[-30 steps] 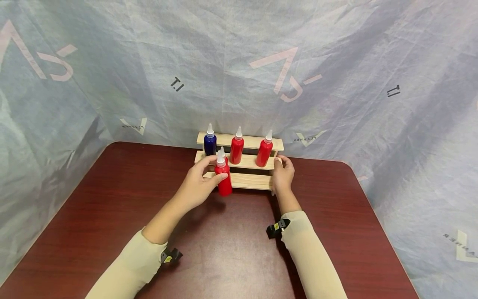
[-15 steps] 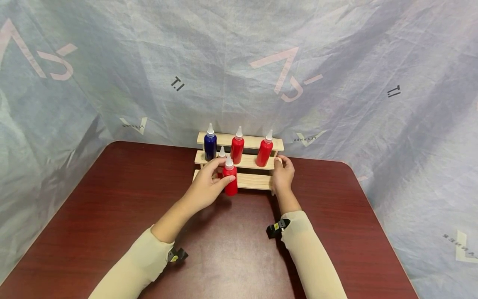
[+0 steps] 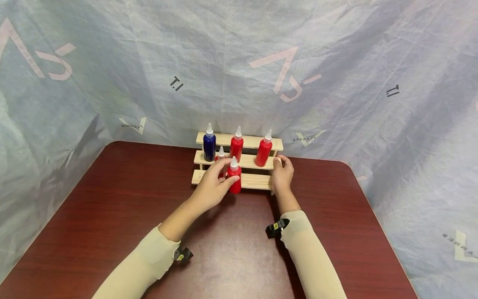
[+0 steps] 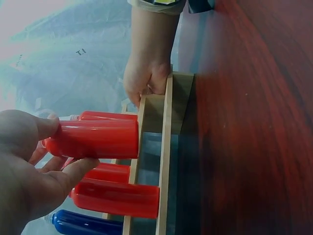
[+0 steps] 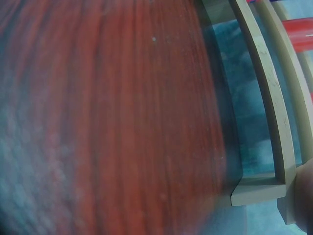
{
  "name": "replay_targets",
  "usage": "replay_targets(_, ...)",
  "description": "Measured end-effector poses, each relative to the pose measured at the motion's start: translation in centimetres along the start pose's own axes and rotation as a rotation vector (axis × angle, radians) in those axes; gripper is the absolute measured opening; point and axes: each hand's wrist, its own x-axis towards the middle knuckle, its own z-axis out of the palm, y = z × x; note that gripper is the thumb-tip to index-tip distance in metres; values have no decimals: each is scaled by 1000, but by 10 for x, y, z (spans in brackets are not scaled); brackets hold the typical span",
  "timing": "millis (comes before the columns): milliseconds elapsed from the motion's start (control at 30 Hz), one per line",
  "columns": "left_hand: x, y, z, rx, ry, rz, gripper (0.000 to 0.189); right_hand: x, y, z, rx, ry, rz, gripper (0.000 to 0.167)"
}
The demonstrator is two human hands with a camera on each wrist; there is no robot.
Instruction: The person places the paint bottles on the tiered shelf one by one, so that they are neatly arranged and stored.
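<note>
A red squeeze bottle [image 3: 235, 185] with a white nozzle cap is held between the thumb and fingers of my left hand [image 3: 210, 189], in front of a stepped wooden rack [image 3: 255, 181]. In the left wrist view the held bottle [image 4: 100, 139] is nearly upright, its base off the lowest shelf. Another red bottle [image 4: 117, 198] stands on that shelf, partly hidden by my hand in the head view. My right hand [image 3: 282, 175] grips the rack's right end. The middle shelf bears a blue bottle [image 3: 209, 148] and two red bottles, one central [image 3: 236, 146] and one right [image 3: 263, 153].
The rack stands near the back edge of a dark red wooden table [image 3: 231, 253]. A grey printed cloth [image 3: 224, 62] hangs behind and around it. Bare table top lies in front and to both sides of the rack.
My left hand has carried the red bottle to the right along the rack's front, uncovering the lowest shelf's left end. The right hand has stayed on the rack's end.
</note>
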Motion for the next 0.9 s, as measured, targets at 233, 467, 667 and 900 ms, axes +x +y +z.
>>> replay_targets(233,3,-1,8,-25,6,-19,46,1,-1,2,28,-5,5,23)
replay_targets(467,4,-3,13,-45,-1,-12,48,4,0,-1,25,-28,27,28)
replay_targets(667,8,-5,17,-42,-1,27,48,3,0,-1,45,-25,20,28)
replay_targets(900,10,-10,23,-36,7,54,47,0,1,1,36,0,3,22)
